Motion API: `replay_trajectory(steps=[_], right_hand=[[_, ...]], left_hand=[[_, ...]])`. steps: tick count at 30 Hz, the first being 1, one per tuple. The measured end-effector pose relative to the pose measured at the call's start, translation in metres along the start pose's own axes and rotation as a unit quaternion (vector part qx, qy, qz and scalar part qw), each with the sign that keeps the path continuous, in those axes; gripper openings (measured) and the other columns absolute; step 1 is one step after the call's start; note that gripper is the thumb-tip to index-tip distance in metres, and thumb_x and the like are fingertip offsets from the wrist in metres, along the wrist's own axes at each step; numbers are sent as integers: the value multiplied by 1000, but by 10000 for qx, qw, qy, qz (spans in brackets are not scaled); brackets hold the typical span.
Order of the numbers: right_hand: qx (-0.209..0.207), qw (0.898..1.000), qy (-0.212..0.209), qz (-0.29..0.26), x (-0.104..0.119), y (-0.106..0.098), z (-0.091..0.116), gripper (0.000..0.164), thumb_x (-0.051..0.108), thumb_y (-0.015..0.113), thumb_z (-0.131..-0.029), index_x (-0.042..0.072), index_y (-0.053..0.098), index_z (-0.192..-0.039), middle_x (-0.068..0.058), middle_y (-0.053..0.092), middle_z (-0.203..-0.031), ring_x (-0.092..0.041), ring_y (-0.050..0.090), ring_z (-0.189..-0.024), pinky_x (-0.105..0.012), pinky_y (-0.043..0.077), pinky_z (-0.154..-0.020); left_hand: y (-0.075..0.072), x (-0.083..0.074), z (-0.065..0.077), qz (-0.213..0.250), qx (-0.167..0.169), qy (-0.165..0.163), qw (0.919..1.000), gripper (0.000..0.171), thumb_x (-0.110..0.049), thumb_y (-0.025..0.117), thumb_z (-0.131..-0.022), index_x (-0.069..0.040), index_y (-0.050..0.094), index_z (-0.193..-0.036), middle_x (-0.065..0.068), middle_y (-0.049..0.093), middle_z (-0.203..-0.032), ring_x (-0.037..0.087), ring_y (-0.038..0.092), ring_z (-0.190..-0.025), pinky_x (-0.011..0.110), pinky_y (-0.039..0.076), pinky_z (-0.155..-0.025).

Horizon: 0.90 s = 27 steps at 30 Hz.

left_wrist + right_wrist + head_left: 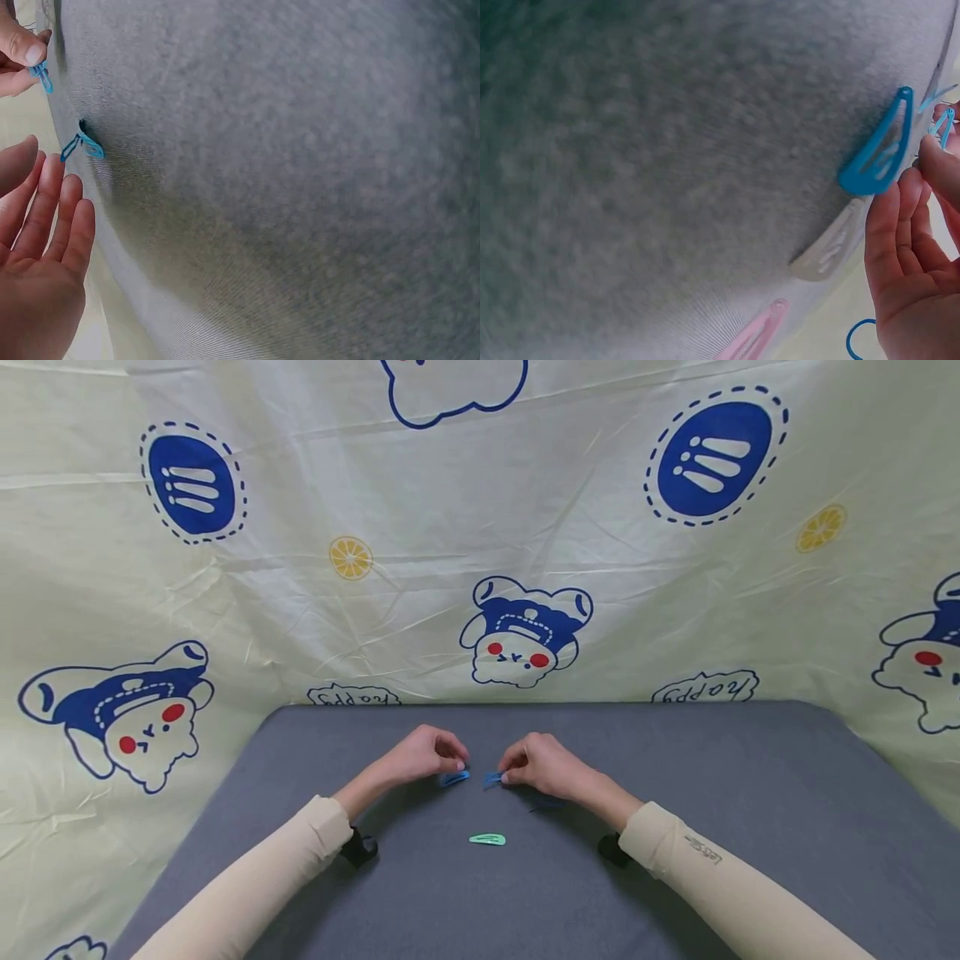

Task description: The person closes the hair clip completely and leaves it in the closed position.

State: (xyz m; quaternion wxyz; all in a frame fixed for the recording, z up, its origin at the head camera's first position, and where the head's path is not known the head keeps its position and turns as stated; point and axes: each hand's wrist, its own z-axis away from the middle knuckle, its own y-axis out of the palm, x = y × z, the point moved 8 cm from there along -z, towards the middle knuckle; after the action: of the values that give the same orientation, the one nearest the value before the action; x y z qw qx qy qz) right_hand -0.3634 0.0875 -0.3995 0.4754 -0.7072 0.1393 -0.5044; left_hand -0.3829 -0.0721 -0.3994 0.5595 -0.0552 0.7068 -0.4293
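My right hand pinches a blue snap hair clip between thumb and fingertips, above the grey table. In the left wrist view this clip points down from the fingers. To its left, my left hand reaches over another blue hair clip. The left wrist view shows the left hand with straight fingers and thumb apart, fingertips beside this splayed clip; whether they touch it I cannot tell. A further blue clip lies by the right hand's fingers in the right wrist view.
A green hair clip lies nearer on the grey table. The right wrist view also shows a pale clip and a pink clip. A printed cloth hangs behind the table's far edge.
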Motion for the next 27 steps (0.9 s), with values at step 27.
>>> replay_trajectory(steps=[27], right_hand=[[-1167, 9927, 30, -303, 13, -33, 43, 13, 6, 65, -95, 11, 74, -103, 1, 65, -94, -13, 57, -73, -29, 51, -64]], left_hand=[[-8, -28, 21, -103, -520, 355, 9980, 18, -13, 71, -91, -3, 72, -106, -2, 68, -93, 15, 59, -84, 32, 49, -77]])
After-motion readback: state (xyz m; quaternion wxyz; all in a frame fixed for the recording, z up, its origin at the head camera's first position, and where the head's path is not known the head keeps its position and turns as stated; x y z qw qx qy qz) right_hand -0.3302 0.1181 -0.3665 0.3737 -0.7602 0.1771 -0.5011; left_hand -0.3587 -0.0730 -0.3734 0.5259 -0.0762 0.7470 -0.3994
